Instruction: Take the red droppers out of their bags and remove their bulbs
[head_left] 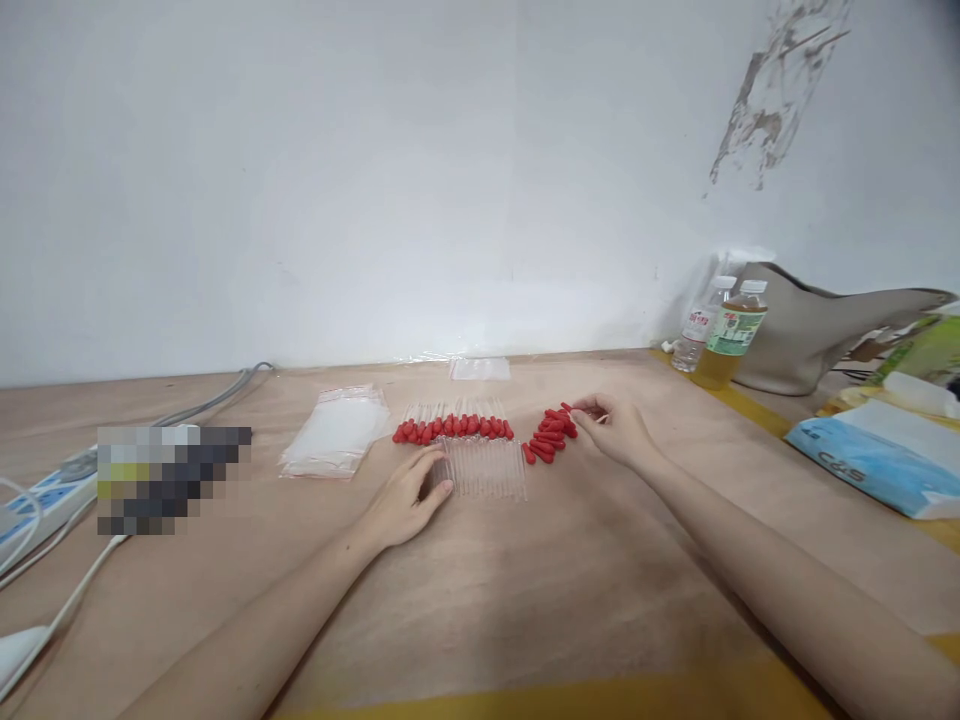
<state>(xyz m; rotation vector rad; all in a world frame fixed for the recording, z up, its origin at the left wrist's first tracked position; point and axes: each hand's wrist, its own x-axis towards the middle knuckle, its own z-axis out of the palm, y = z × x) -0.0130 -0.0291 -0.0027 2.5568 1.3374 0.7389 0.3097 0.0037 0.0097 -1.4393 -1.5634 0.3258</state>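
Red pieces [549, 438]: piled on surface [487, 580], 8 o'clock from the nearer right fingers [591, 427]; long axes mostly 9-to-3.
Right fingers: nearly closed; hold unclear.
Left fingers [442, 491]: parted, at clear tubes' [486, 470] 9 o'clock edge.

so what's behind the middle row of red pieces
Thin clear tubes, pointing toward the wall; whatever parts the red pieces cover cannot be seen.

Both arms reach fwd, angled inward. L forearm [292, 600] is bare; L hand [405, 500] is low, fingers [425, 461] curved, thumb [437, 495] apart. R forearm [757, 545], also bare, extends farther; R hand [613, 428] has 1 thumb pointing L, fingers bent, grip unclear.
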